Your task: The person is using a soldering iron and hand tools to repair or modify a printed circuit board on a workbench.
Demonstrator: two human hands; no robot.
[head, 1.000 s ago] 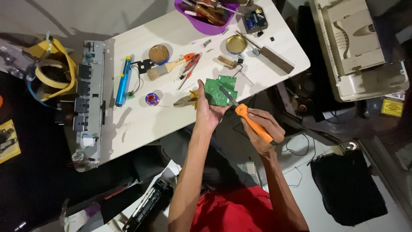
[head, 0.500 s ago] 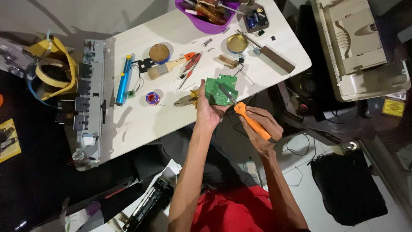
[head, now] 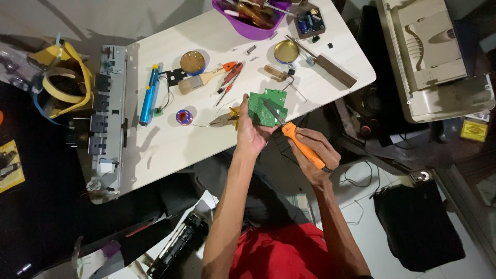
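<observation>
My left hand point(head: 251, 133) holds a small green circuit board point(head: 267, 107) just above the near edge of the white table point(head: 206, 134). My right hand point(head: 316, 155) grips an orange-handled soldering iron point(head: 299, 144). Its metal tip rests on the face of the board. Yellow-handled pliers point(head: 225, 119) lie on the table right beside my left hand.
On the table lie a blue desoldering pump point(head: 148, 95), a solder spool point(head: 184, 117), a brush point(head: 199, 81), two round tins point(head: 287, 51), a purple bowl of tools point(head: 252, 15) and a dark-handled tool point(head: 330, 67). A metal chassis point(head: 107, 116) sits along the left edge. A printer point(head: 431, 57) stands at right.
</observation>
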